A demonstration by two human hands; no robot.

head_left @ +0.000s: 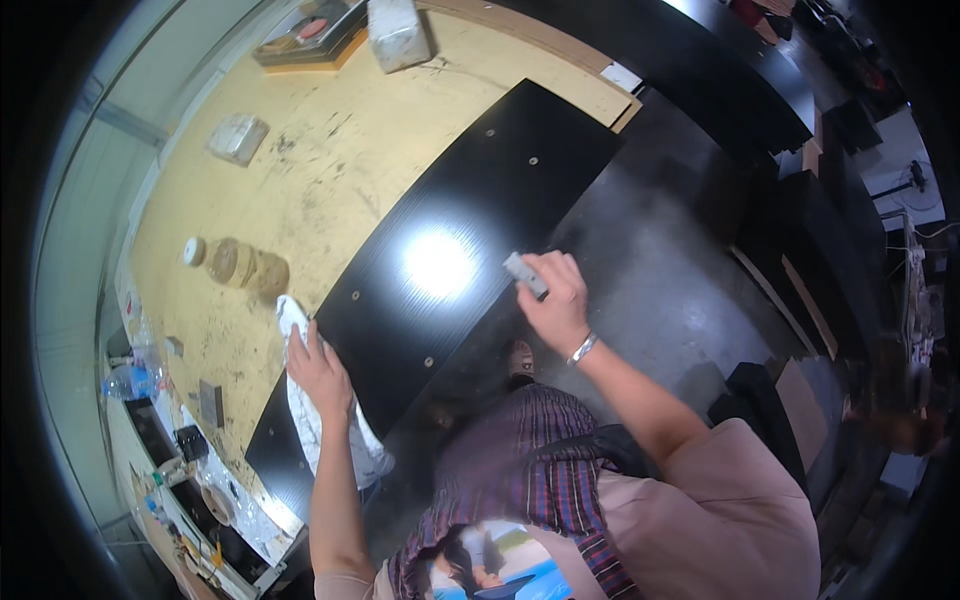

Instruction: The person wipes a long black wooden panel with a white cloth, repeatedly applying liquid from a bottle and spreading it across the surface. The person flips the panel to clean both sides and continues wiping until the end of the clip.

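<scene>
A long black wood-grain panel [395,345] with small round metal fittings lies diagonally across the table's near edge, a bright reflection at its middle. My right hand [558,300] is closed around a small grey block [525,274], held at the panel's right-hand long edge. Whether the block touches that edge I cannot tell. My left hand [322,375] lies with its fingers stretched out on a crumpled white cloth [353,455], which rests over the panel's left part. The palm's underside is hidden.
On the pale, scuffed table [330,180] lie a bottle of yellowish liquid [240,264], a wrapped block [238,138], a larger wrapped block [398,38] and a dark small block [211,403]. A tray [310,35] sits at the back. Black panels [690,75] stand on the right.
</scene>
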